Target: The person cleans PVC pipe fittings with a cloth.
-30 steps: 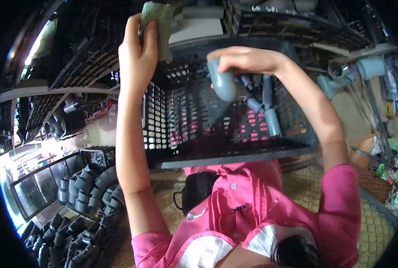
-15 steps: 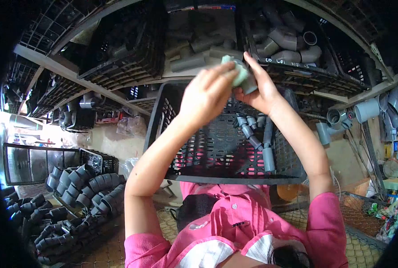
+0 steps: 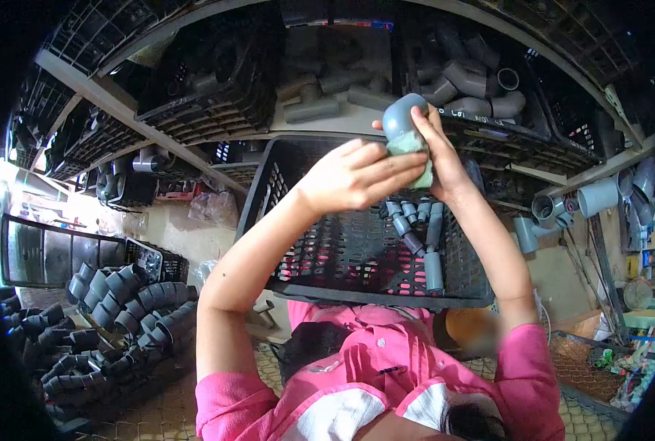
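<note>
My right hand [image 3: 445, 158] grips a grey pipe elbow [image 3: 402, 117] above the far side of a black plastic crate, its thumb along the side of the bend. Pressed to the elbow's lower end is a pale green cloth [image 3: 414, 163], held under the outstretched fingers of my left hand [image 3: 357, 175]. Part of the elbow is hidden behind cloth and fingers. Below, in the black crate [image 3: 371, 298], several small grey pipe fittings [image 3: 433, 270] lie toward the right side.
Shelves ahead carry black crates of grey fittings [image 3: 465, 81]. Rows of dark grey fittings [image 3: 132, 301] are piled at the lower left. Larger grey pipe pieces [image 3: 598, 198] hang at the right, above a container of coloured scraps [image 3: 612, 360].
The elbow has turned, so its rounded bend now faces up and shows clearly. My left hand and the cloth have moved down to its lower end.
</note>
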The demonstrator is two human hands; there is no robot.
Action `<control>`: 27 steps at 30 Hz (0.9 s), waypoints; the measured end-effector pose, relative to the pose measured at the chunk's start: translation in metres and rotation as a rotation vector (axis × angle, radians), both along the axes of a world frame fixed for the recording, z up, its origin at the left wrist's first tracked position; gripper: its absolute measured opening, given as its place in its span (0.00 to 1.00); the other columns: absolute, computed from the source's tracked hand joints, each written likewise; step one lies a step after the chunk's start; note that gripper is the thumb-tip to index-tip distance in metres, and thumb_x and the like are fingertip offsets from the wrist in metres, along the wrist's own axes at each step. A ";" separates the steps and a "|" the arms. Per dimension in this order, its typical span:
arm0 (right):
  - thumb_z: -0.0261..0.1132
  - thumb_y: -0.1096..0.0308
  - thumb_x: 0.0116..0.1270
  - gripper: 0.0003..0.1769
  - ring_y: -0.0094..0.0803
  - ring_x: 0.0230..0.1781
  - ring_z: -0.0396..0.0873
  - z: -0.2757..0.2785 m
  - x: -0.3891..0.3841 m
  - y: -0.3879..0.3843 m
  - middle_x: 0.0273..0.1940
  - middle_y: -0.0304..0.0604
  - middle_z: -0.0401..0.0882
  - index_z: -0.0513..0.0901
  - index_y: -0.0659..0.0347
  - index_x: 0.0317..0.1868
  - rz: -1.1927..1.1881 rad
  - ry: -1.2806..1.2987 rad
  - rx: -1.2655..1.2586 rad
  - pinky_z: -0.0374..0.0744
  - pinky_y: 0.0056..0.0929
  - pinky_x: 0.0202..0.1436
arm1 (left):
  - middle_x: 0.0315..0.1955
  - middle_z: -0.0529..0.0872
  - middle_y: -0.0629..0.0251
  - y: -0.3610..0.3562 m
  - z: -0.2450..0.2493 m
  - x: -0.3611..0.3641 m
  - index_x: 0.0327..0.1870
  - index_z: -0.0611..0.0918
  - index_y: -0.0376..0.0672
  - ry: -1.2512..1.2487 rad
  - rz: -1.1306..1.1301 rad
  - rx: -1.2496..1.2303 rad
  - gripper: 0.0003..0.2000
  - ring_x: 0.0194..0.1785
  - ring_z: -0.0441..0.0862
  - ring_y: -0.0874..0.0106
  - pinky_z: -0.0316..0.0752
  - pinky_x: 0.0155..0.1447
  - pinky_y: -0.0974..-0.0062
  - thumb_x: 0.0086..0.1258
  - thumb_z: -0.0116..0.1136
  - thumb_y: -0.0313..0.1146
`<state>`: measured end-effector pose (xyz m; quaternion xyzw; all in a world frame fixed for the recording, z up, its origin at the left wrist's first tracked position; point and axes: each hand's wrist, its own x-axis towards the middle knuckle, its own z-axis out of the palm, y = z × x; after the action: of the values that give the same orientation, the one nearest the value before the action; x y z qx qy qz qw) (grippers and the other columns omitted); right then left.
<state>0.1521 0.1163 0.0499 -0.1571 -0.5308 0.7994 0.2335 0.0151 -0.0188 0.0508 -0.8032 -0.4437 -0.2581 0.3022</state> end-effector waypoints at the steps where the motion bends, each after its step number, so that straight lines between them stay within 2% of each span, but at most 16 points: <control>1: 0.49 0.47 0.79 0.22 0.35 0.53 0.82 0.000 0.001 0.000 0.55 0.50 0.79 0.61 0.50 0.64 -0.003 0.003 -0.001 0.83 0.32 0.52 | 0.58 0.84 0.69 0.003 0.000 -0.002 0.54 0.85 0.45 -0.023 0.042 -0.007 0.24 0.37 0.77 0.78 0.74 0.39 0.78 0.51 0.64 0.29; 2: 0.49 0.49 0.80 0.22 0.34 0.51 0.82 -0.001 0.003 0.000 0.56 0.47 0.78 0.60 0.48 0.65 -0.100 -0.060 0.038 0.83 0.32 0.51 | 0.58 0.84 0.67 0.011 -0.002 -0.008 0.55 0.84 0.43 -0.118 0.046 0.050 0.24 0.37 0.78 0.77 0.74 0.40 0.77 0.52 0.64 0.28; 5: 0.48 0.50 0.80 0.21 0.35 0.54 0.81 -0.003 0.005 0.005 0.55 0.44 0.76 0.59 0.47 0.67 -0.108 -0.124 0.069 0.81 0.34 0.54 | 0.59 0.83 0.63 0.007 -0.005 -0.014 0.54 0.84 0.42 -0.144 0.167 0.025 0.23 0.36 0.79 0.75 0.75 0.40 0.77 0.52 0.64 0.26; 7: 0.47 0.52 0.81 0.22 0.36 0.56 0.79 -0.007 0.003 0.004 0.55 0.44 0.75 0.57 0.47 0.68 -0.140 -0.102 0.099 0.79 0.37 0.58 | 0.60 0.82 0.68 0.007 -0.010 -0.009 0.57 0.82 0.44 -0.146 0.080 0.063 0.24 0.34 0.76 0.74 0.76 0.40 0.76 0.55 0.61 0.31; 8: 0.47 0.52 0.81 0.22 0.36 0.56 0.79 -0.020 -0.001 0.010 0.56 0.45 0.74 0.57 0.47 0.69 -0.136 -0.026 0.114 0.79 0.37 0.59 | 0.60 0.83 0.66 0.006 -0.010 -0.006 0.53 0.85 0.43 -0.107 0.011 0.030 0.22 0.33 0.76 0.77 0.75 0.40 0.79 0.53 0.63 0.28; 9: 0.46 0.53 0.81 0.22 0.37 0.57 0.79 -0.024 -0.004 0.011 0.58 0.45 0.72 0.56 0.48 0.69 -0.129 0.050 0.128 0.78 0.38 0.60 | 0.60 0.83 0.68 0.005 -0.008 -0.003 0.54 0.85 0.44 -0.029 -0.012 0.019 0.22 0.33 0.76 0.78 0.75 0.40 0.79 0.54 0.63 0.30; 10: 0.45 0.54 0.82 0.25 0.35 0.60 0.76 -0.026 -0.003 0.012 0.63 0.46 0.68 0.54 0.48 0.74 -0.090 0.094 0.123 0.74 0.37 0.65 | 0.60 0.83 0.68 0.004 -0.007 -0.004 0.55 0.84 0.44 -0.030 -0.006 0.009 0.23 0.33 0.76 0.78 0.75 0.40 0.80 0.53 0.63 0.29; 13: 0.48 0.48 0.81 0.34 0.33 0.68 0.66 -0.022 -0.003 0.011 0.66 0.47 0.67 0.49 0.53 0.77 -0.254 0.028 0.380 0.66 0.32 0.70 | 0.60 0.83 0.67 0.010 -0.011 -0.014 0.58 0.82 0.44 -0.116 0.129 0.010 0.27 0.33 0.77 0.77 0.75 0.40 0.80 0.51 0.64 0.26; 15: 0.49 0.47 0.80 0.34 0.32 0.69 0.64 -0.019 -0.002 0.011 0.67 0.46 0.66 0.51 0.55 0.77 -0.234 -0.026 0.326 0.64 0.30 0.71 | 0.60 0.82 0.66 0.009 -0.011 -0.017 0.59 0.82 0.44 -0.206 0.215 -0.016 0.28 0.33 0.78 0.76 0.77 0.41 0.79 0.50 0.63 0.22; 18: 0.51 0.45 0.79 0.36 0.31 0.70 0.63 -0.019 -0.001 0.017 0.70 0.44 0.64 0.57 0.58 0.76 -0.144 -0.075 0.231 0.62 0.28 0.72 | 0.61 0.82 0.68 0.007 -0.017 -0.015 0.57 0.83 0.45 -0.060 0.071 -0.014 0.27 0.32 0.76 0.78 0.78 0.41 0.80 0.51 0.63 0.25; 19: 0.51 0.45 0.79 0.35 0.31 0.70 0.64 -0.018 0.001 0.017 0.69 0.43 0.64 0.58 0.58 0.75 -0.109 -0.092 0.223 0.62 0.27 0.72 | 0.62 0.81 0.69 0.005 -0.013 -0.008 0.57 0.83 0.46 -0.020 -0.001 -0.024 0.26 0.32 0.76 0.78 0.77 0.40 0.81 0.51 0.63 0.26; 21: 0.52 0.45 0.78 0.34 0.29 0.69 0.65 -0.013 0.005 0.017 0.68 0.42 0.66 0.61 0.58 0.74 -0.036 -0.128 0.209 0.62 0.27 0.72 | 0.62 0.81 0.69 0.005 -0.010 -0.006 0.58 0.83 0.46 0.019 0.037 0.000 0.26 0.32 0.75 0.79 0.77 0.40 0.81 0.53 0.63 0.28; 22: 0.54 0.46 0.77 0.34 0.30 0.65 0.70 -0.016 0.001 0.017 0.64 0.42 0.70 0.60 0.57 0.73 -0.116 -0.103 0.240 0.68 0.30 0.69 | 0.62 0.81 0.69 0.007 -0.010 -0.010 0.58 0.83 0.46 0.003 0.073 0.008 0.26 0.32 0.75 0.78 0.77 0.41 0.81 0.53 0.63 0.27; 25: 0.59 0.47 0.75 0.36 0.32 0.60 0.75 0.009 0.007 0.000 0.62 0.44 0.71 0.55 0.53 0.74 -0.138 -0.116 0.121 0.75 0.35 0.63 | 0.61 0.82 0.64 0.010 -0.009 -0.022 0.60 0.81 0.42 -0.165 0.225 -0.019 0.28 0.35 0.81 0.75 0.78 0.41 0.78 0.52 0.63 0.24; 26: 0.61 0.48 0.74 0.36 0.36 0.58 0.78 0.005 0.008 0.007 0.63 0.47 0.73 0.54 0.50 0.72 -0.080 -0.095 0.100 0.80 0.38 0.58 | 0.61 0.82 0.64 0.009 -0.010 -0.022 0.60 0.82 0.42 -0.164 0.212 -0.015 0.28 0.34 0.81 0.75 0.79 0.41 0.78 0.51 0.63 0.24; 27: 0.61 0.49 0.74 0.34 0.35 0.58 0.78 0.006 0.008 0.004 0.62 0.48 0.74 0.56 0.50 0.71 -0.088 -0.069 0.076 0.80 0.37 0.58 | 0.62 0.81 0.63 0.008 -0.012 -0.022 0.59 0.82 0.42 -0.165 0.200 -0.009 0.28 0.34 0.81 0.75 0.79 0.41 0.77 0.50 0.63 0.24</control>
<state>0.1596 0.1207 0.0561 -0.1989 -0.5612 0.7616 0.2559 -0.0070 -0.0107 0.0383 -0.7324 -0.5461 -0.2897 0.2854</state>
